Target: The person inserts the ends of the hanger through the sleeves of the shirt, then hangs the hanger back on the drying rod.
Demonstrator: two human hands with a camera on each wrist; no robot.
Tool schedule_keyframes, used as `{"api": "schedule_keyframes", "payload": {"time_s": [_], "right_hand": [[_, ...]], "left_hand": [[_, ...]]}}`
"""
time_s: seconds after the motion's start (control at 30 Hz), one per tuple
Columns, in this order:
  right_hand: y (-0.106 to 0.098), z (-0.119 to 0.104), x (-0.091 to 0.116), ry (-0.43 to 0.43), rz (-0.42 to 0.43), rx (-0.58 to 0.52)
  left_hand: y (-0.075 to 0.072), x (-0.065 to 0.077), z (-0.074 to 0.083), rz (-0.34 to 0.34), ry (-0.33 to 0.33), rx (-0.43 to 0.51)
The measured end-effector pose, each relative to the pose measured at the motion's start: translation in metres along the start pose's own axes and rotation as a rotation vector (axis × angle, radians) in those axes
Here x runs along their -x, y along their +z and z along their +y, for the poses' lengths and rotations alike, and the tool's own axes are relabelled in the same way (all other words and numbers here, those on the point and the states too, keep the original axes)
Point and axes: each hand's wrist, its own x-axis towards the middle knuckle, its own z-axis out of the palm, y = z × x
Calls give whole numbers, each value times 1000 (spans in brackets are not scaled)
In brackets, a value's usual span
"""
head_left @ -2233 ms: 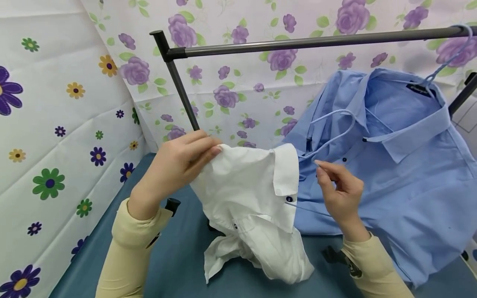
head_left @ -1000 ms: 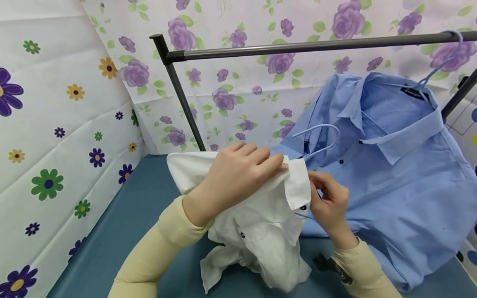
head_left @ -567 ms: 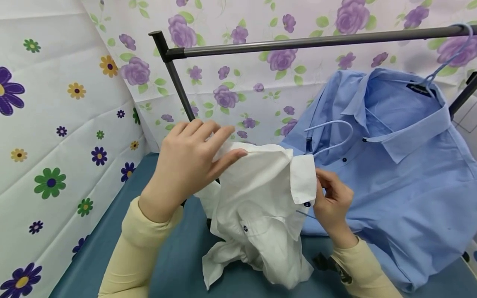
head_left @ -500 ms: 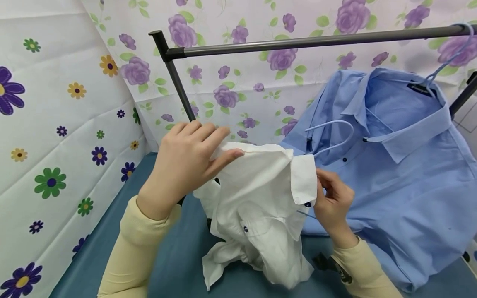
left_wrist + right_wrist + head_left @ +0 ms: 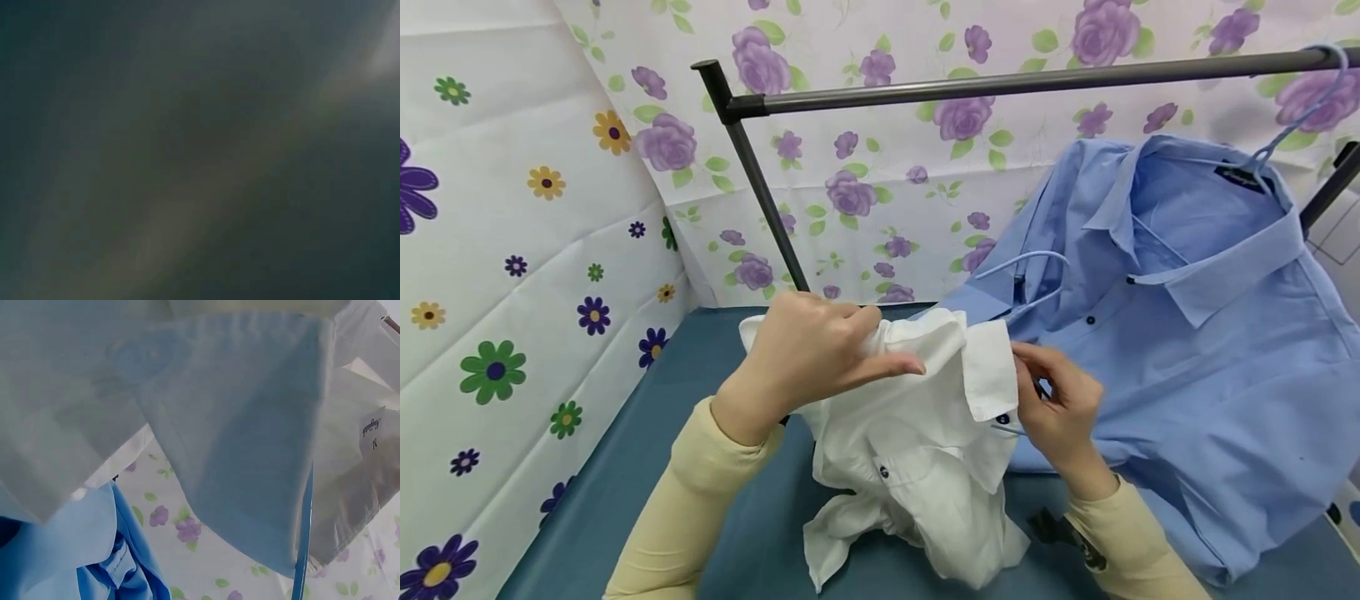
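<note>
A crumpled white shirt (image 5: 917,467) with dark buttons hangs bunched between both hands in the head view. At its shoulder, my left hand (image 5: 801,358) holds the cloth, fingers curled over it and thumb stretched across the front. My right hand (image 5: 1060,400) pinches the edge beside the collar (image 5: 990,371). A light blue hanger (image 5: 1063,287) shows its hook above the neck opening; most of it is hidden by cloth. In the right wrist view, a white collar flap (image 5: 250,437) hangs near the hanger's blue rod (image 5: 304,537). The left wrist view is dark and blurred.
A blue shirt (image 5: 1217,375) hangs to the right on another light blue hanger (image 5: 1300,117), hooked over the dark rack bar (image 5: 1000,83). Below lies a teal table surface (image 5: 760,517). Flower-printed sheets (image 5: 550,250) stand at the left and back.
My left hand went from the shoulder to the collar, back left, then down onto the shoulder cloth. My right hand moved from beside the hook to the collar edge. The hook has shifted slightly.
</note>
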Motion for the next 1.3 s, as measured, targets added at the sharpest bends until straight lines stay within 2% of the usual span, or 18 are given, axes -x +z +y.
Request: {"api": "schedule_keyframes", "payload": {"time_s": [0.33, 0.5, 0.8, 0.9, 1.07, 1.2, 1.23, 1.3], "right_hand": [[10, -8, -5, -61, -48, -18], [16, -9, -3, -94, -86, -51], [19, -9, -1, -90, -115, -70], [19, -10, -2, -89, -124, -86], [20, -11, -4, -84, -142, -111], [18, -11, -7, -42, -208, -144], [15, -11, -8, -15, -245, -153], [7, -11, -13, 93, -342, -180]], "left_hand": [[7, -6, 15, -74, -32, 36], [12, -9, 19, -75, -56, 64], [15, -8, 18, 2, 39, 109], [12, -6, 14, 1, 59, 129], [5, -2, 6, -1, 81, 112], [2, 3, 1, 11, 100, 101], [1, 4, 0, 15, 103, 97], [0, 6, -2, 27, 100, 95]]}}
